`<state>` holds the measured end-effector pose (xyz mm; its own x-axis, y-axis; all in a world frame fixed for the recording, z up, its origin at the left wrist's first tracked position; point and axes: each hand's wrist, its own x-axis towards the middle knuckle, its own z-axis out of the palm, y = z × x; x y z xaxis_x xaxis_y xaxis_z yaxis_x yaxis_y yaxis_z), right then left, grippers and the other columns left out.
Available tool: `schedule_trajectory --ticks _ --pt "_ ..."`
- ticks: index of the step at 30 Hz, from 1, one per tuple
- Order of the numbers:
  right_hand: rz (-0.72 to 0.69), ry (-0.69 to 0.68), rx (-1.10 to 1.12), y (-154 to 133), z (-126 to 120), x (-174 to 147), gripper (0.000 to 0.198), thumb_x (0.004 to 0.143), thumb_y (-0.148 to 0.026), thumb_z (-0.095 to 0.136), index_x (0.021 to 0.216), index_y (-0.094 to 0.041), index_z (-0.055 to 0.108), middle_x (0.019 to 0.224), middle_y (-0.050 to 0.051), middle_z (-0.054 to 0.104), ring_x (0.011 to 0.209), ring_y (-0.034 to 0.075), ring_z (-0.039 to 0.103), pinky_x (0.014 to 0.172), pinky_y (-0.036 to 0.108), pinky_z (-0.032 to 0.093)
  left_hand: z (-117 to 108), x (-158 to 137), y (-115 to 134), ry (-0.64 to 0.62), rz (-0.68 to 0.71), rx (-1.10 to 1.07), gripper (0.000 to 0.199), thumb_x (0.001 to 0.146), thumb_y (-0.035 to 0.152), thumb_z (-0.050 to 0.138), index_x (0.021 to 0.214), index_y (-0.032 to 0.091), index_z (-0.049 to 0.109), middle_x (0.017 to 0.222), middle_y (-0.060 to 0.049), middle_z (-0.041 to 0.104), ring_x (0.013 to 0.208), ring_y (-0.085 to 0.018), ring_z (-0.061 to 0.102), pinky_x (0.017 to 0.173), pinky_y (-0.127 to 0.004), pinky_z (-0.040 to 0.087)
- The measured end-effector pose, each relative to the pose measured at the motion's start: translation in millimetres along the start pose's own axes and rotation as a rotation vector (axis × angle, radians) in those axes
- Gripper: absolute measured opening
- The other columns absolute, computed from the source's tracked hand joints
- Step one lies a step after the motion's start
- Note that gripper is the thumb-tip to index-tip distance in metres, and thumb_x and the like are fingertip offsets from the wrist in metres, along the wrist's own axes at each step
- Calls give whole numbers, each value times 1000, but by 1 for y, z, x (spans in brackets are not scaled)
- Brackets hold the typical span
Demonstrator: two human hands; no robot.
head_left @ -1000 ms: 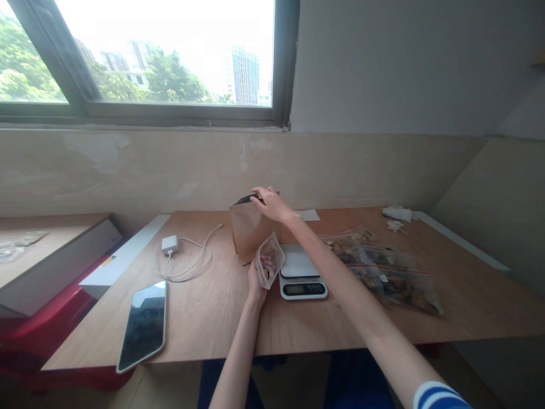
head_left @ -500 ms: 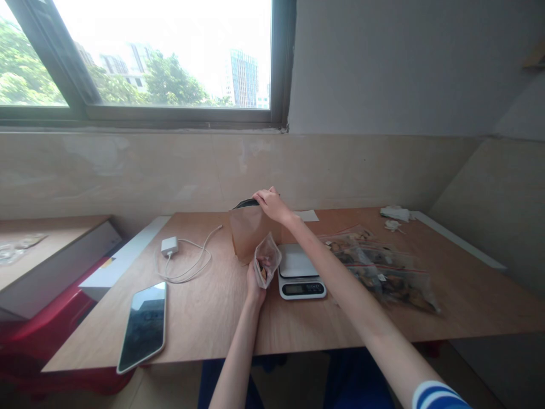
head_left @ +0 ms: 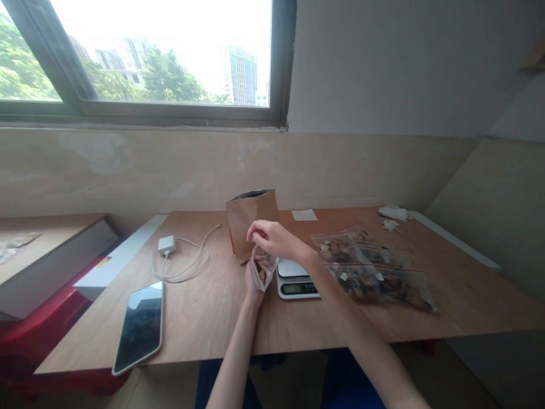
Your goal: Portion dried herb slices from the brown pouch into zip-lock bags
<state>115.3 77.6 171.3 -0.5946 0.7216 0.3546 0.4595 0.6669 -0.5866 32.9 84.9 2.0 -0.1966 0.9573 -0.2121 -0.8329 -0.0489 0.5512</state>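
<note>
My left hand (head_left: 254,284) is wrapped round a small clear plastic bag (head_left: 263,278), its mouth open upward and a few brown and dark pieces inside. Just over that mouth is my right hand (head_left: 272,236), its fingers curled and pressed together; whatever they hold, if anything, is hidden. A brown kraft paper pouch (head_left: 242,221) stands upright behind both hands, its top gaping and its lining dark. To the right of the plastic bag sits a white kitchen scale (head_left: 293,278) with a small display, partly covered by my right forearm.
Several filled clear zip bags (head_left: 361,278) lie right of the scale. On the left are a tablet (head_left: 140,326) and a white charger (head_left: 167,245) with its cable. A white paper slip (head_left: 304,215) and crumpled white material (head_left: 394,213) lie along the back.
My right hand has come off the paper pouch's top edge and moved down to the plastic bag's mouth. The pouch now stands by itself; my left hand still holds the bag.
</note>
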Motion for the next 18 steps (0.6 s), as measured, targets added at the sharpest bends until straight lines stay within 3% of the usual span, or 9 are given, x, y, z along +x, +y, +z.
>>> schedule_trajectory --ticks 3,6,8,11,14,18 --pt "128 -144 36 11 8 -15 24 79 -9 40 79 -14 63 80 3 63 71 12 56 63 21 40 5 -8 5 4 -35 -34 14 74 23 56 66 15 64 60 -1 64 59 -13 62 58 -21 49" --pt "161 -298 -50 24 21 -22 20 77 -9 45 81 -13 64 86 7 65 78 16 59 69 24 43 7 -12 7 38 -90 -22 20 77 27 52 72 14 66 68 -4 67 68 -16 65 62 -23 50" --pt "164 -309 -161 31 31 -24 20 73 -9 52 89 -10 63 98 12 63 92 21 57 79 29 44 7 -11 5 25 -120 -5 23 78 29 51 77 13 67 73 -5 69 73 -17 65 69 -26 50" --pt "200 -313 -258 39 44 -26 39 59 -3 62 98 -5 60 113 20 56 111 30 48 95 37 38 4 -9 1 -26 -101 16 25 79 30 52 84 13 68 83 -6 71 81 -18 66 80 -27 48" --pt "234 -334 -256 49 55 -28 59 46 0 66 105 -6 58 117 21 53 115 35 44 98 42 35 2 -8 -1 -47 -93 39 25 78 32 53 84 14 69 85 -6 71 86 -19 66 86 -28 46" --pt "254 -350 -252 63 67 -29 76 41 -2 69 115 -9 52 124 20 49 118 34 43 99 43 35 2 -9 -1 -60 -127 45 27 77 34 53 82 13 68 84 -6 71 86 -21 66 87 -30 46"
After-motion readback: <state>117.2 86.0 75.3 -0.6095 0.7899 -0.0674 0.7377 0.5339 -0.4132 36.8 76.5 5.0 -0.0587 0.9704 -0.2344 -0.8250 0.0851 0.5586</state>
